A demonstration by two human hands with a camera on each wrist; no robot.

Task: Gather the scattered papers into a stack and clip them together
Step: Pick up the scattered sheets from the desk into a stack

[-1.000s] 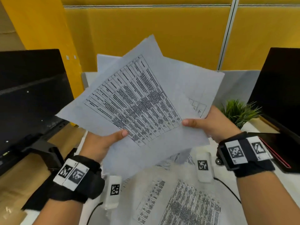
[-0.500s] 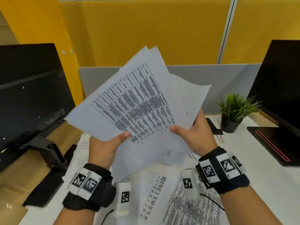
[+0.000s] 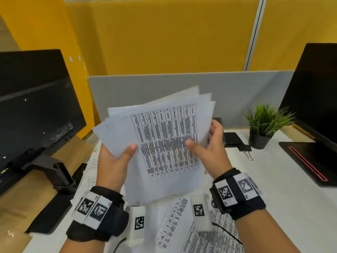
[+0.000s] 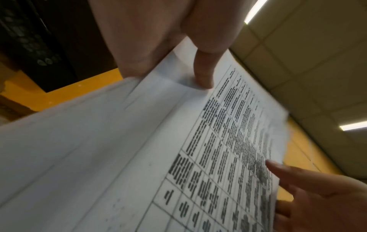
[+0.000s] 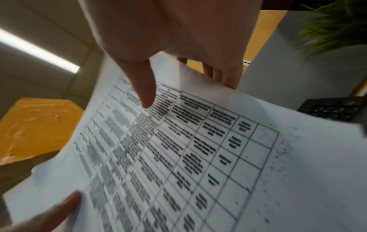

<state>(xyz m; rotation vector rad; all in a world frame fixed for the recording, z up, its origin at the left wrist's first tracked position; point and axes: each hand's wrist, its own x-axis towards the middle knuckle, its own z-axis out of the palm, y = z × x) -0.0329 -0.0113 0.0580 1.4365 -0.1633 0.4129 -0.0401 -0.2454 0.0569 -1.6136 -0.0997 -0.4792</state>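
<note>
Several white sheets printed with tables form a loose, uneven stack of papers (image 3: 164,143) held upright above the desk. My left hand (image 3: 116,161) pinches its left edge, thumb on the front. My right hand (image 3: 209,148) grips the right edge, thumb on the print and fingers behind. The left wrist view shows the stack of papers (image 4: 158,157) under my left thumb, and the right wrist view shows the papers (image 5: 198,157) under my right thumb. More printed sheets (image 3: 191,225) lie flat on the desk below. A black binder clip (image 3: 245,148) sits on the desk right of my right hand.
A dark monitor (image 3: 32,110) on its stand fills the left side. A small potted plant (image 3: 262,128) and a second black screen (image 3: 315,99) stand at the right. A grey divider (image 3: 237,88) and yellow wall close the back. A black object (image 3: 231,138) lies by the clip.
The fanned sheets have been drawn together and turned more upright. Both hands came lower and closer together, the right hand sliding to the stack's right edge.
</note>
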